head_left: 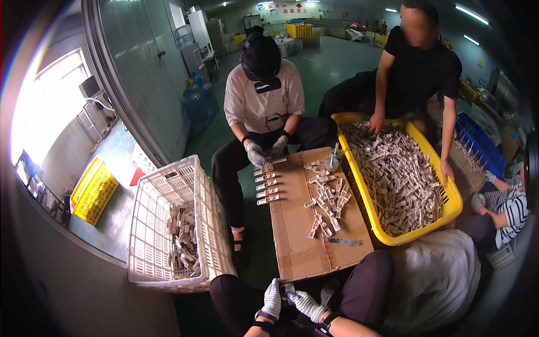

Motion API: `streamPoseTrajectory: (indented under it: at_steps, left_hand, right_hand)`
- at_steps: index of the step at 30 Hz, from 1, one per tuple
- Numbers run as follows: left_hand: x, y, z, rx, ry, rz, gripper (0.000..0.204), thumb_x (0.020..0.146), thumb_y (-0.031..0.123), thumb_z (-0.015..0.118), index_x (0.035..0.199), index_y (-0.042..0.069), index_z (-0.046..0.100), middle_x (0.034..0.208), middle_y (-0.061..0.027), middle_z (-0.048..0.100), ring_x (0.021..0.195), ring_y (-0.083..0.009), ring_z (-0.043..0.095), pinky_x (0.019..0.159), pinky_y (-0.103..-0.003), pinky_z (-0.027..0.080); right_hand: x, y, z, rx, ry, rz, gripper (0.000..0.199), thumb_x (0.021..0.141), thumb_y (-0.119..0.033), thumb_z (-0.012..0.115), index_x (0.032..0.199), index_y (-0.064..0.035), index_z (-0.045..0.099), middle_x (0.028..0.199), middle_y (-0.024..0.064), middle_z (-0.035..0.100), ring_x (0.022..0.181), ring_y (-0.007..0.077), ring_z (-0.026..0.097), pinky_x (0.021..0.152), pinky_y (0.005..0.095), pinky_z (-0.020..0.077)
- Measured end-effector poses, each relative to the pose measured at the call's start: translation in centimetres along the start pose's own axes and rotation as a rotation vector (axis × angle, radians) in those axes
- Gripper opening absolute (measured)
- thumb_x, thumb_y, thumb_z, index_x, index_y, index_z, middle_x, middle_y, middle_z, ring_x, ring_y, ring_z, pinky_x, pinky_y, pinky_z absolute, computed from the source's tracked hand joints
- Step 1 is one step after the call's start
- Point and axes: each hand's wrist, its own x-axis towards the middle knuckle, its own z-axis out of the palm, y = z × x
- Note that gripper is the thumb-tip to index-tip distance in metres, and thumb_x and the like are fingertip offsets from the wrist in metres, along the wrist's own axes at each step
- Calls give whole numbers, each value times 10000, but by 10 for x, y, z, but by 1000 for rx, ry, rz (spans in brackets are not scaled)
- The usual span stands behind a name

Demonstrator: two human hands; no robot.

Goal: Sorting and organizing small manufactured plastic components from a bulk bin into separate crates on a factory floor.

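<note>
Observed small grey piece (289, 288) between both gloved hands, just beside near edge of cardboard sheet (297, 247). Saw right hand (307, 304) closed on it at fingertips; found left hand (272, 299) with fingers curled beside it, cannot tell whether gripping or only touching. Noted on cardboard: loose heap of pale clips (331, 196), dark slim packet (344, 241) nearer, jar (332, 163) with upright stick at far end. Counted several clips in row (268, 189), jutting over left edge, below gloved hands of co-worker (264, 92) seated opposite. Logged to right: yellow basket (387, 238) heaped with similar clips, reached into by co-worker in black (418, 62). Logged to left: white slatted crate (160, 177), tilted in view, with clips partway along its inside.
</note>
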Motion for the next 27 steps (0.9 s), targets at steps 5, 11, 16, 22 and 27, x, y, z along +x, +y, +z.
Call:
streamPoseTrajectory:
  at_steps: [5,11,16,22,27]
  left_hand:
    - [-5,4,5,21,8,21,342,998,355,468,1040,67,646,914,-25,668,766,-129,611,717,-293,514]
    - [0,1,-1,0,15,33,336,993,351,483,1040,63,650,913,-18,663,793,-123,603,746,-280,500]
    - [0,-1,0,-31,0,2,336,988,352,496,1043,61,655,910,-14,661,790,-121,601,743,-277,499]
    - [-4,2,2,-3,18,14,328,986,354,502,1027,67,658,908,-9,660,785,-117,600,734,-274,500]
    - [-2,1,0,-19,10,2,322,986,352,501,1018,74,659,906,-4,655,799,-110,595,745,-268,495]
  right_hand:
    - [-4,-11,-2,103,-36,-19,266,963,-249,543,1045,-26,662,865,-3,655,757,94,540,706,266,463]
    - [-6,-22,-1,77,-76,74,260,979,-224,519,1081,-33,665,965,0,667,850,103,566,784,263,457]
    - [1,2,-2,75,-46,6,254,979,-217,518,1071,-34,669,968,8,670,874,118,582,810,265,457]
    - [2,7,-2,45,-49,47,250,981,-218,516,1060,-42,675,950,1,668,855,108,573,792,269,457]
    - [1,6,-2,33,-48,46,251,981,-225,517,1058,-45,676,951,-2,666,854,102,568,786,271,456]
